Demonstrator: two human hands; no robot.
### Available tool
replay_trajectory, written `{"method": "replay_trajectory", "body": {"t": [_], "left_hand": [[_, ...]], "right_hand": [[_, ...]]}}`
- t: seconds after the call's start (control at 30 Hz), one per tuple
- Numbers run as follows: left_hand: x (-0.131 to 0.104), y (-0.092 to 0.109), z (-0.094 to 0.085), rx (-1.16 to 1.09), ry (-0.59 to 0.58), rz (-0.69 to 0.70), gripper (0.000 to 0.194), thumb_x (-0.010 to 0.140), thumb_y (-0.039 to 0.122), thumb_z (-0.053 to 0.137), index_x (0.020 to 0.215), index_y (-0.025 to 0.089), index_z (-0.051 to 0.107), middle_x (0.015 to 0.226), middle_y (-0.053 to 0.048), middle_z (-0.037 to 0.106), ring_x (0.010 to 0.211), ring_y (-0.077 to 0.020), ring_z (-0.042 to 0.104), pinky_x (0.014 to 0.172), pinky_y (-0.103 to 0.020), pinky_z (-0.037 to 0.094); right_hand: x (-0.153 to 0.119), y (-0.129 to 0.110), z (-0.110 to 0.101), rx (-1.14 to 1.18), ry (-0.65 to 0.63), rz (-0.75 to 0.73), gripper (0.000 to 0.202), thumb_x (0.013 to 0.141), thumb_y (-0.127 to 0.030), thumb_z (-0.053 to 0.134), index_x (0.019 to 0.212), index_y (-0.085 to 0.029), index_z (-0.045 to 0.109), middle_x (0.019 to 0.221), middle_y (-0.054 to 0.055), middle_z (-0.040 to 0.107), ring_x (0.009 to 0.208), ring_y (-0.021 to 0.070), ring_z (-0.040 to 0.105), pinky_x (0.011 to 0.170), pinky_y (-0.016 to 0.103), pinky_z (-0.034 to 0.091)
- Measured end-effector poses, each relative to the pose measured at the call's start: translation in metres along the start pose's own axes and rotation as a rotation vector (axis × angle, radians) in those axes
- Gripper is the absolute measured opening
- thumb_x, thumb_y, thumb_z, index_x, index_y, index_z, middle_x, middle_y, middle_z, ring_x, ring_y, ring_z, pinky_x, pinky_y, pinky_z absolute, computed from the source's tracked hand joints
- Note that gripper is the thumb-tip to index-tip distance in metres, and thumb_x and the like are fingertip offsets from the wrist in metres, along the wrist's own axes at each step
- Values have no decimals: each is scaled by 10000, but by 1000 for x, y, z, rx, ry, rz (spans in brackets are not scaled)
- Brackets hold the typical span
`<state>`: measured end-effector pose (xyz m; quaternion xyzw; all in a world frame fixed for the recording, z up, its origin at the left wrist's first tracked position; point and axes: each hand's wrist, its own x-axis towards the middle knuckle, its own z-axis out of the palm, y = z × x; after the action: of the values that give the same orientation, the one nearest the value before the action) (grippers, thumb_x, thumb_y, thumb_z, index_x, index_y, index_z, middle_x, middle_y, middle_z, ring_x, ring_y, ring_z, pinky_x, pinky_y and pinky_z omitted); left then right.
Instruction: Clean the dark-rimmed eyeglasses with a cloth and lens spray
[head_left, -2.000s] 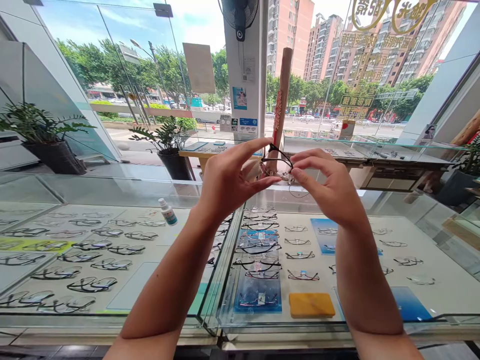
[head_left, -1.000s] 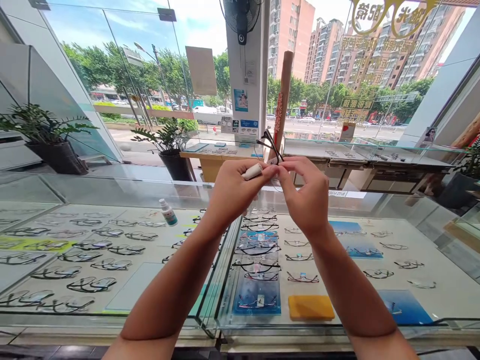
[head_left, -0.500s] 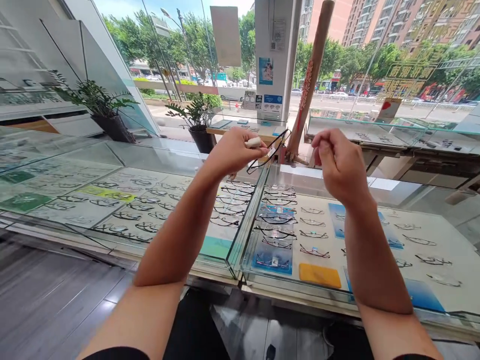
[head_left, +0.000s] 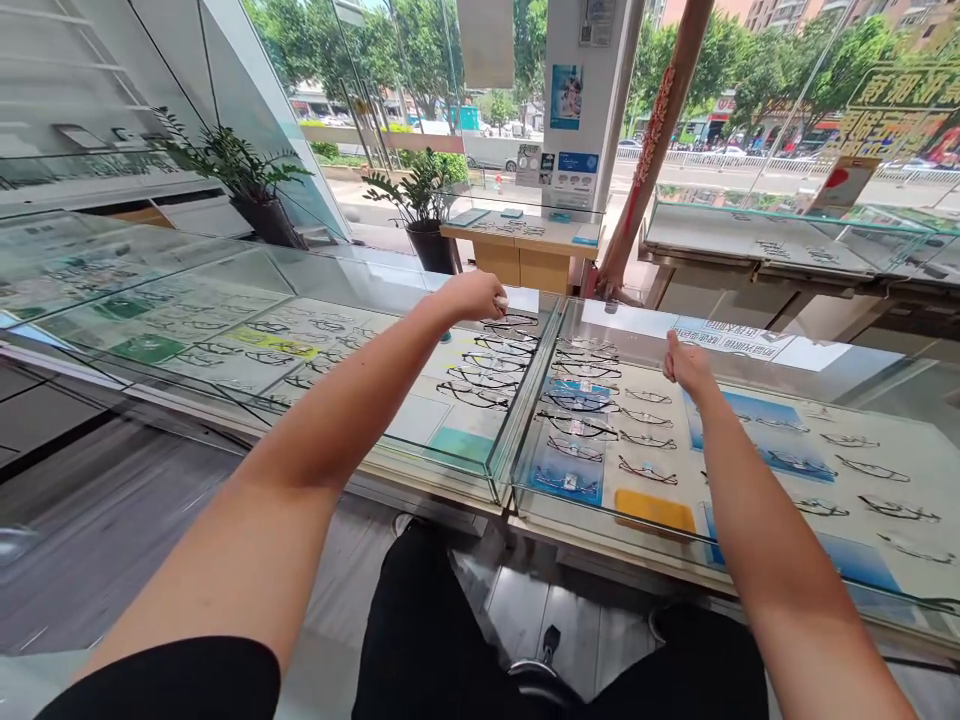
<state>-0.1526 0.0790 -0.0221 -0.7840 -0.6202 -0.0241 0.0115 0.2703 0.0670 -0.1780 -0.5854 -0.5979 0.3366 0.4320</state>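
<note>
My left hand (head_left: 474, 297) is stretched out over the left glass display case (head_left: 491, 470), fingers curled. A small white object (head_left: 501, 301) shows between them; its kind is not clear. Just below the fingers lies a dark pair of glasses (head_left: 513, 322), at the far end of a column of eyeglasses (head_left: 491, 372); whether the fingertips touch it is hidden. Over the right case, my right hand (head_left: 688, 366) is closed, with thumb and finger together at the top. What it may hold cannot be made out.
Several rows of glasses fill both cases. A yellow cloth-like block (head_left: 655, 512) lies in the right case near its front edge. Potted plants (head_left: 426, 210), a small display table (head_left: 517, 250) and a slanting wooden post (head_left: 649, 150) stand beyond, before the window.
My left hand has come down toward the left case, and the dark glasses it held raised no longer show in the air. My right hand has lowered and reached farther out.
</note>
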Motion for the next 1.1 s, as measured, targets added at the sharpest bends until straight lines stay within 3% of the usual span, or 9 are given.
{"method": "replay_trajectory", "body": {"t": [0.1, 0.2, 0.3, 0.4, 0.57, 0.8, 1.0, 1.1], "left_hand": [[16, 1, 6, 43, 4, -11, 326, 791, 317, 806, 1082, 215, 911, 1012, -112, 845, 955, -285, 728, 777, -323, 478], [37, 3, 12, 53, -5, -14, 352, 768, 333, 819, 1094, 236, 909, 1046, -99, 848, 987, -290, 729, 796, -318, 488], [58, 7, 20, 49, -25, -18, 387, 728, 330, 845, 1095, 229, 914, 1055, -112, 847, 1022, -321, 736, 850, -341, 512], [78, 12, 32, 56, -51, -29, 409, 704, 316, 856, 1100, 231, 909, 1076, -126, 846, 1063, -326, 733, 898, -343, 525], [100, 13, 51, 70, -90, -39, 354, 649, 324, 887, 984, 210, 899, 1008, -152, 835, 1046, -338, 730, 896, -354, 529], [111, 10, 65, 76, -156, -38, 276, 586, 284, 898, 847, 203, 856, 918, -127, 824, 998, -322, 725, 883, -343, 513], [90, 14, 44, 24, -97, -63, 348, 661, 343, 910, 976, 209, 848, 1053, -129, 833, 1157, -352, 705, 948, -345, 495], [62, 27, 28, -313, 77, -62, 291, 728, 300, 893, 969, 186, 777, 942, -102, 797, 1021, -309, 716, 897, -363, 496]], "right_hand": [[3, 11, 0, 40, -28, 57, 661, 976, -701, 564, 481, -296, 397, 348, 27, 438, 426, 144, 420, 517, 319, 374], [4, 18, -2, 27, -30, 80, 487, 822, -423, 690, 436, -286, 428, 312, 12, 428, 413, 130, 363, 492, 314, 338], [6, 24, -4, 61, 4, 91, 350, 699, -279, 665, 430, -286, 441, 306, -15, 398, 421, 123, 319, 485, 321, 318], [8, 24, -3, 133, 26, 97, 244, 672, -255, 639, 490, -275, 478, 360, -28, 435, 448, 121, 347, 490, 310, 329], [10, 16, -1, 235, -13, 129, 129, 725, -292, 659, 682, -242, 548, 571, 33, 676, 491, 111, 442, 508, 273, 378], [11, 10, -3, 275, -50, 187, 175, 819, -333, 694, 912, -185, 703, 606, 37, 708, 500, 116, 477, 516, 255, 399], [13, 10, -2, 257, -49, 201, 177, 849, -348, 729, 901, -183, 691, 608, 34, 708, 497, 112, 485, 508, 253, 379], [11, 8, -3, 239, -40, 198, 180, 859, -346, 752, 866, -189, 664, 595, 28, 687, 494, 105, 471, 511, 261, 367]]}}
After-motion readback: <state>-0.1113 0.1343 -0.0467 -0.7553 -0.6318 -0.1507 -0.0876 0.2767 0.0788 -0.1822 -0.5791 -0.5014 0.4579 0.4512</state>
